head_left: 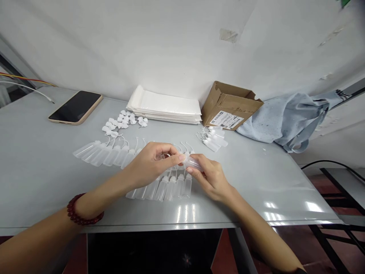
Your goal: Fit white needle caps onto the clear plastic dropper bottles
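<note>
Over the middle of the table, a small clear plastic bottle (194, 163) lies sideways between my two hands. My right hand (212, 177) is closed around its body. At its neck end, my left hand (155, 161) pinches with thumb and fingers; the cap there is mostly hidden. Below my hands stretches a row of similar bottles (171, 188) with white tops and thin strings or tubes. Another row of bottles (99, 152) fans out to the left, partly behind my left hand. A smaller group of bottles (213, 140) lies to the right, in front of the cardboard box.
White caps or small white pieces (122, 121) are scattered at back left, near a phone (76, 106). A stack of white padded envelopes (168, 106) lies against the wall. Beside it stand an open cardboard box (230, 106) and a light blue cloth bag (282, 120).
</note>
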The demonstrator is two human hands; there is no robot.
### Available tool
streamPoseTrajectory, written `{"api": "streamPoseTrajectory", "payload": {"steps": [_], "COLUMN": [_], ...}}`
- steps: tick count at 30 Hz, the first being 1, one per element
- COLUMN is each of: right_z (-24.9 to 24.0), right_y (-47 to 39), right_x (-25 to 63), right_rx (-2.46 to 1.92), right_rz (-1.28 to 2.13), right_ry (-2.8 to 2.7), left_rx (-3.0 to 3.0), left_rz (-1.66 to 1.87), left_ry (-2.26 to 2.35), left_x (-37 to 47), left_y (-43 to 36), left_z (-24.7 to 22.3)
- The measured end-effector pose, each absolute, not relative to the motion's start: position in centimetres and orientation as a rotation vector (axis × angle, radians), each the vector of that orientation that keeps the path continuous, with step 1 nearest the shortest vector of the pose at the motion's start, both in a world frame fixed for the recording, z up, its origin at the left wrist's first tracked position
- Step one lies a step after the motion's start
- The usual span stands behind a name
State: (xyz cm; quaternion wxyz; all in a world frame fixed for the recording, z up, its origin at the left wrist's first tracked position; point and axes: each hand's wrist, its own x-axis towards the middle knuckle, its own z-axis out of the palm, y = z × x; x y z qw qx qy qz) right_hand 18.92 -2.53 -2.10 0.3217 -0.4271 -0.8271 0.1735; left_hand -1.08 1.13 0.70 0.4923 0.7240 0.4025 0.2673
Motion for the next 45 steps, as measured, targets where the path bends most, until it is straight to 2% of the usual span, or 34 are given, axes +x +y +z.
{"api": "streamPoseTrajectory", "payload": {"steps": [6, 16, 23, 28, 33, 35, 39, 42, 45], "right_z": [-1.2, -1.4, -1.4, -1.5, -0.9, -0.9, -1.9, -3.0, -4.0], "right_y": [-2.6, -2.0, -1.7, -1.6, -1.1, -0.7, 0.9, 2.4, 3.6], "right_x": [18.7, 19.2, 19.4, 19.6, 20.4, 21.2, 23.3, 24.8, 26.1], "right_rx": [-1.191, -0.984, -0.864, -0.879, -0.976, -1.130, -1.550, -1.772, -1.865], "right_rz": [1.010, 1.855, 2.093, 2.092, 1.830, 1.510, 0.594, 0.184, -0.124], "right_ry": [-1.946, -1.414, -1.248, -1.283, -1.390, -1.445, -1.651, -1.767, -1.768], "left_rx": [1.807, 1.913, 1.948, 1.997, 1.987, 1.928, 1.857, 1.959, 2.233], "left_rz": [0.642, 0.777, 0.795, 0.813, 0.894, 0.933, 1.017, 0.970, 0.718], "left_ry": [0.939, 0.821, 0.763, 0.782, 0.963, 1.167, 1.555, 1.778, 1.986], "left_x": [-1.0, -1.1, -1.2, -1.1, -1.1, -1.6, -3.5, -5.5, -7.4], "left_y": [1.0, 0.8, 0.8, 0.8, 1.3, 2.0, 4.2, 6.0, 7.6], "left_z": [0.9, 0.3, 0.3, 0.1, 0.5, 0.6, 0.5, 0.4, 0.0]}}
